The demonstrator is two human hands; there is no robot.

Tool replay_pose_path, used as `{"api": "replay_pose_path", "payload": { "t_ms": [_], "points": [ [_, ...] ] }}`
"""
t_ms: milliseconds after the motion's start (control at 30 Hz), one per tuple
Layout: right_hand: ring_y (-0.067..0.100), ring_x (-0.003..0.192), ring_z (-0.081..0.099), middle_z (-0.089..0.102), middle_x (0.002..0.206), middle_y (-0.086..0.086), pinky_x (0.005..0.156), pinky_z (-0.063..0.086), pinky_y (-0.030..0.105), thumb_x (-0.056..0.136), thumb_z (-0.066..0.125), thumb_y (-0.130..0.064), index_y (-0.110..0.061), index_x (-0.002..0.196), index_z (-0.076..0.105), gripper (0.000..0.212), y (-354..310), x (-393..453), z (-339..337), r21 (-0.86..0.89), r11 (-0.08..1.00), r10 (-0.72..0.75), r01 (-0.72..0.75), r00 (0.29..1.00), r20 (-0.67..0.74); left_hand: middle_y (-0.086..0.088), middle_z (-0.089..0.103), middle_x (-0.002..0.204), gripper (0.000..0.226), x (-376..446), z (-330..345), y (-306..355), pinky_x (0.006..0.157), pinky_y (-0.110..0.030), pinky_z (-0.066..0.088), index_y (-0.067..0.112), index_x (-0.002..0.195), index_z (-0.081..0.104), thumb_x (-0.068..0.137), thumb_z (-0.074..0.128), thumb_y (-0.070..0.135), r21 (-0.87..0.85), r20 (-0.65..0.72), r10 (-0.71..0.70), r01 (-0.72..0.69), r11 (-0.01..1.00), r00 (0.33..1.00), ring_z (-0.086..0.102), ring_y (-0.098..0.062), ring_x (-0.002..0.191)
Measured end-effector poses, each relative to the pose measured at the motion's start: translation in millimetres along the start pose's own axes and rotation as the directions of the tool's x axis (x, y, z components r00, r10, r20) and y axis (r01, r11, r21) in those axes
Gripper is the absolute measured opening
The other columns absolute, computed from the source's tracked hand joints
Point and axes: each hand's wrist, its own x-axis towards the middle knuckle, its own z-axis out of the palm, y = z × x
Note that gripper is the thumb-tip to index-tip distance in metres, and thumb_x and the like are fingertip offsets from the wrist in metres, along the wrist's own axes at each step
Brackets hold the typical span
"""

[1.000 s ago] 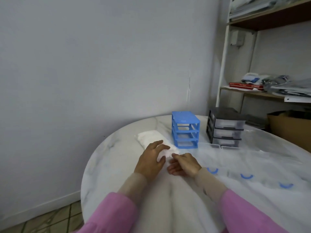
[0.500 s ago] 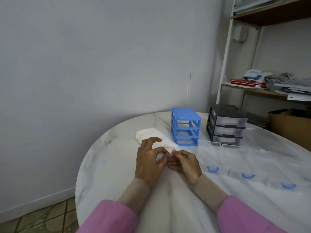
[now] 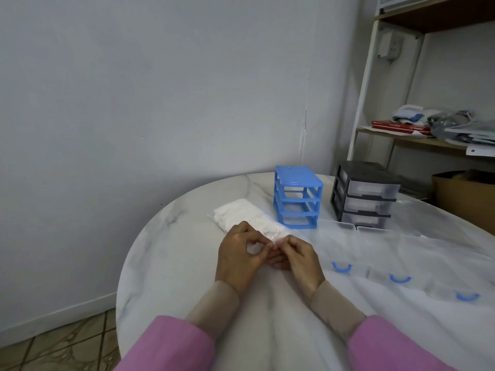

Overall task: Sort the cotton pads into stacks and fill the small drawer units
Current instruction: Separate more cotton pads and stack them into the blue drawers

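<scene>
Hands first: the left hand (image 3: 237, 257) and right hand (image 3: 300, 257) meet at the near end of a clear plastic bag of cotton pads (image 3: 245, 215), fingers of both curled in, each pinching the bag's edge between thumb and fingertips. Looks like both have hold of the same bit of plastic, fingertips almost touching. The bag lies flat on the round marble table (image 3: 166, 250) and stretches away from the hands toward the wall, full of white pads.

Just past the hands and a bit right stands the blue drawer frame (image 3: 297, 200), all three slots bare of drawers. Farther right of it is the black drawer unit (image 3: 364, 195) with its clear drawers in. Off to the right of the right hand, three clear drawers with blue handles (image 3: 341, 267) lie in a row on the table, well apart from the hands. Pink sleeves (image 3: 171, 344) over beige cuffs at the bottom edge.
</scene>
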Motion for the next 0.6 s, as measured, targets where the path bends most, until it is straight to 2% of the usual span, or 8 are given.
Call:
{"api": "replay_pose_path", "payload": {
  "t_ms": [33, 100, 200, 267, 367, 500, 567, 600],
  "points": [
    [0.013, 0.055, 0.062, 0.064, 0.061, 0.008, 0.055, 0.051, 0.019, 0.093, 0.047, -0.002, -0.001, 0.074, 0.061, 0.024, 0.5, -0.7, 0.0, 0.0, 1.0, -0.011, 0.011, 1.0, -0.007, 0.006, 0.056, 0.073, 0.004, -0.1, -0.6, 1.5, 0.064, -0.006, 0.034, 0.024, 0.069, 0.073, 0.072, 0.074, 0.021, -0.035, -0.004, -0.025, 0.025, 0.999, 1.0, 0.055, -0.004, 0.074],
    [0.014, 0.054, 0.061, 0.063, 0.06, 0.008, 0.052, 0.05, 0.019, 0.093, 0.052, -0.007, 0.001, 0.075, 0.061, 0.021, 0.1, -2.0, 0.8, 0.007, 1.0, -0.023, 0.024, 0.999, -0.022, 0.006, 0.057, 0.069, 0.019, -0.7, -2.0, 4.0, 0.061, -0.006, 0.035, 0.027, 0.064, 0.07, 0.07, 0.078, 0.011, -0.16, 0.003, -0.134, 0.133, 0.978, 0.991, 0.056, 0.0, 0.067],
    [0.012, 0.051, 0.059, 0.063, 0.058, 0.009, 0.05, 0.048, 0.018, 0.092, 0.056, -0.014, 0.001, 0.075, 0.061, 0.024, -0.9, -3.3, 1.6, 0.027, 0.999, -0.025, 0.026, 1.0, -0.016, 0.009, 0.061, 0.063, 0.017, 1.1, -4.4, 8.5, 0.061, -0.009, 0.041, 0.018, 0.064, 0.071, 0.07, 0.077, 0.003, -0.37, 0.113, -0.337, 0.354, 0.859, 0.935, 0.057, 0.002, 0.06],
    [0.012, 0.05, 0.059, 0.063, 0.059, 0.01, 0.05, 0.048, 0.017, 0.092, 0.056, -0.017, 0.001, 0.075, 0.062, 0.025, -1.0, -3.4, 1.7, 0.024, 0.999, -0.022, 0.022, 1.0, 0.002, 0.007, 0.066, 0.063, 0.012, 2.4, -6.7, 9.3, 0.066, -0.015, 0.046, 0.012, 0.067, 0.072, 0.072, 0.074, 0.001, -0.451, 0.193, -0.391, 0.435, 0.779, 0.9, 0.062, -0.007, 0.067],
    [0.011, 0.052, 0.058, 0.064, 0.063, 0.011, 0.051, 0.047, 0.017, 0.094, 0.053, -0.016, 0.001, 0.077, 0.061, 0.025, -0.4, -4.0, 1.2, 0.024, 0.999, -0.043, 0.042, 0.998, 0.041, -0.002, 0.069, 0.067, 0.013, 3.6, -7.2, 8.2, 0.074, -0.022, 0.048, 0.009, 0.067, 0.072, 0.074, 0.071, -0.001, -0.507, 0.258, -0.405, 0.48, 0.716, 0.877, 0.063, -0.013, 0.074],
    [0.009, 0.051, 0.056, 0.065, 0.062, 0.003, 0.05, 0.044, 0.016, 0.096, 0.047, -0.007, 0.0, 0.079, 0.058, 0.022, 0.3, -6.0, 0.6, -0.01, 0.994, -0.104, 0.105, 0.991, 0.08, 0.0, 0.064, 0.057, 0.011, 3.3, -6.5, 9.5, 0.069, -0.022, 0.047, 0.005, 0.065, 0.07, 0.074, 0.068, -0.002, -0.511, 0.245, -0.432, 0.494, 0.704, 0.868, 0.06, -0.014, 0.068],
    [0.008, 0.051, 0.057, 0.066, 0.062, 0.002, 0.051, 0.045, 0.016, 0.095, 0.046, -0.004, -0.002, 0.076, 0.057, 0.022, 1.4, -5.7, 0.7, -0.029, 0.99, -0.132, 0.135, 0.987, 0.093, 0.002, 0.063, 0.056, 0.013, 1.6, -6.5, 12.0, 0.063, -0.016, 0.046, 0.008, 0.063, 0.07, 0.073, 0.07, -0.001, -0.474, 0.174, -0.433, 0.46, 0.75, 0.885, 0.06, -0.008, 0.062],
    [0.008, 0.051, 0.057, 0.066, 0.062, 0.002, 0.052, 0.046, 0.016, 0.095, 0.047, -0.003, -0.003, 0.075, 0.057, 0.022, 2.2, -5.2, 0.6, -0.046, 0.988, -0.145, 0.15, 0.985, 0.092, 0.003, 0.064, 0.059, 0.012, 0.2, -6.6, 13.3, 0.061, -0.013, 0.044, 0.012, 0.063, 0.07, 0.071, 0.072, 0.004, -0.424, 0.112, -0.403, 0.411, 0.807, 0.908, 0.059, -0.004, 0.059]
  ]
}}
